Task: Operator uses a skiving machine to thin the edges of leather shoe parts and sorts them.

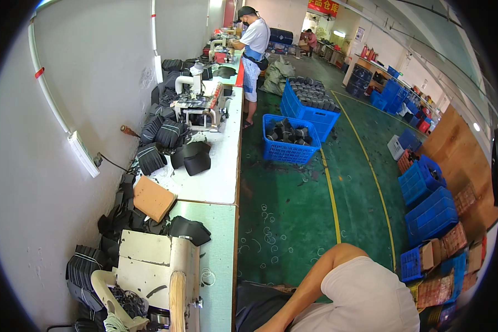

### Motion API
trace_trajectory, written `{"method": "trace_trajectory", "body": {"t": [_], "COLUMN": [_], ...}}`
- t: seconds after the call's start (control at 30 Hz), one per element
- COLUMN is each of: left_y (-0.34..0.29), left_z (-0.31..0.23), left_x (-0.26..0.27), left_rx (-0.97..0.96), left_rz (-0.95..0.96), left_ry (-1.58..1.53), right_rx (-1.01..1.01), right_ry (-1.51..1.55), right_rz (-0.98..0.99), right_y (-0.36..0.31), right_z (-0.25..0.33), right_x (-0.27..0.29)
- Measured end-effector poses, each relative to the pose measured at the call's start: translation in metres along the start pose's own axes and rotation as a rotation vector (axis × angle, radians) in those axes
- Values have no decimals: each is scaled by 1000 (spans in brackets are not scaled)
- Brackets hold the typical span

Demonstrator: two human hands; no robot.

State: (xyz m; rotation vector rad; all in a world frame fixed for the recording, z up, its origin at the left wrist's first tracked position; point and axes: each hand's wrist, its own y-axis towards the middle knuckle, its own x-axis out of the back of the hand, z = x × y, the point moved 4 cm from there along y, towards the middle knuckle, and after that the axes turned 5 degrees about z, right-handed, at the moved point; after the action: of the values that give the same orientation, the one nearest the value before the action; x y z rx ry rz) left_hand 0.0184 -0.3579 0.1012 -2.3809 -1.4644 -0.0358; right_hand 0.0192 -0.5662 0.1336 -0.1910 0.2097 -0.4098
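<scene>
Neither of my hands shows. A bent bare arm [310,288] in a pale short sleeve [365,290] comes in at the bottom, its elbow pointing away and its forearm running down to the lower edge. The hand at its end is cut off, and which of my arms it is I cannot tell. Dark cloth [263,307] lies beside the forearm. Nearest on the bench, to the left, stands a worn cream machine [144,249]. Bundles of black pieces [86,268] are stacked against it, and loose black pieces [189,229] lie behind it with a tan block [154,198].
A second machine [196,102] stands farther along the white bench [218,166], where a co-worker [254,41] stands. Blue crates [290,149] of black pieces sit on the green floor [282,221]. More crates and boxes [431,216] line the right side.
</scene>
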Motion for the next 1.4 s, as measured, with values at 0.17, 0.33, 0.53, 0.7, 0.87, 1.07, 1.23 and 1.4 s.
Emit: {"method": "trace_trajectory", "body": {"t": [0.17, 0.33, 0.53, 0.7, 0.87, 1.07, 1.23, 1.4], "left_y": [1, -1, 64, 93, 102, 112, 114, 144], "left_z": [-4, -25, -19, -13, -35, -50, 1, -26], "left_x": [-4, 5, 67, 94, 87, 94, 121, 105], "left_rx": [57, 167, 148, 337, 285, 439, 311, 393], "left_rz": [31, 30, 65, 112, 23, 51, 14, 81], "left_ry": [-97, -226, -129, 234, -27, 220, 325, 354], "right_rx": [80, -81, 162, -156, -27, -110, -35, -176], "right_ry": [-191, -260, -366, -580, -546, -557, -697, -792], "right_rz": [-217, -372, -504, -333, -452, -425, -430, -557], "right_y": [8, 33, 81, 88, 95, 94, 94, 52], "right_z": [-33, 1, 1, 32, 12, 19, 29, 42], "right_x": [-3, 42, 105, 132, 148, 159, 177, 207]}}
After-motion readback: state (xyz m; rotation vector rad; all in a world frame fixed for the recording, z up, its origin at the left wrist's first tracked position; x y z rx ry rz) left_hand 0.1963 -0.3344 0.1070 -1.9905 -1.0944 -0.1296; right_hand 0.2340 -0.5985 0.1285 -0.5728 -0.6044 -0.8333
